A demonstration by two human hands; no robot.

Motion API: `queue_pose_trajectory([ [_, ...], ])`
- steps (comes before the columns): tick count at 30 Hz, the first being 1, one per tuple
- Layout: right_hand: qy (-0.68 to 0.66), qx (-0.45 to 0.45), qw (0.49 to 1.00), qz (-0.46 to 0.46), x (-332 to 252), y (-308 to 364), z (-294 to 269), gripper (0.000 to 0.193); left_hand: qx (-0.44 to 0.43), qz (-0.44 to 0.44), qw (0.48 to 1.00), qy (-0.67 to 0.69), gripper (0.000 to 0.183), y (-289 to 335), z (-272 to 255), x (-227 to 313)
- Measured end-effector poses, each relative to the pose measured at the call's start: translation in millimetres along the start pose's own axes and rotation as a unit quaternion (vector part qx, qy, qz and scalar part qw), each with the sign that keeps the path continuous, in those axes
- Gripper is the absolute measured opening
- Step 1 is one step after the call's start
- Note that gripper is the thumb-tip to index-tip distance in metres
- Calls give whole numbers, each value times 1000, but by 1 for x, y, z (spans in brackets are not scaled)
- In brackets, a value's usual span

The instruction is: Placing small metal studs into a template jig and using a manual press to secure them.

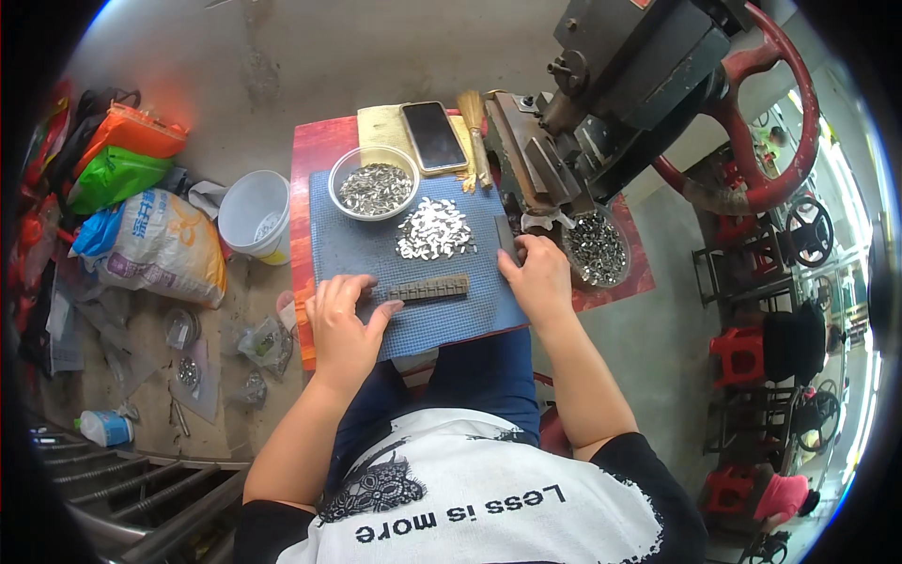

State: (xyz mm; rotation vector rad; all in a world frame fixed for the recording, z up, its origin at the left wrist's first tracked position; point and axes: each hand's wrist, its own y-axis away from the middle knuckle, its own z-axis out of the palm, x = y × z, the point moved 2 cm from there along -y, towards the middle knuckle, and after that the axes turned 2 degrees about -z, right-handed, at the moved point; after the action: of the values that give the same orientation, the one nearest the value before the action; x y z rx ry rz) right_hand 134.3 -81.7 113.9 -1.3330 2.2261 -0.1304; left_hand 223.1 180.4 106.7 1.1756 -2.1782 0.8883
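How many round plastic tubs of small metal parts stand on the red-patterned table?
2: one clear tub on the blue textured mat, far left; a second tub beside the dark metal machine, right.

The person near me wears a white fabric T-shirt (pixel 507 470) with short black sleeves (pixel 662 503), bold black lettering (pixel 462 514) and a black lace-patterned patch (pixel 378 491), above dark blue trousers (pixel 484 376); left hand (pixel 340 324) and right hand (pixel 542 282) are bare.
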Motion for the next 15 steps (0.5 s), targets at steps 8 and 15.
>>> queue_pose_trajectory([
  [8,-222,-96,953,-182,-32,-6,-21,26,31,-3,993,116,13,2,2,-2],
  [15,-208,-225,891,-335,-59,-13,1,25,23,25,998,44,15,0,7,-1],
])
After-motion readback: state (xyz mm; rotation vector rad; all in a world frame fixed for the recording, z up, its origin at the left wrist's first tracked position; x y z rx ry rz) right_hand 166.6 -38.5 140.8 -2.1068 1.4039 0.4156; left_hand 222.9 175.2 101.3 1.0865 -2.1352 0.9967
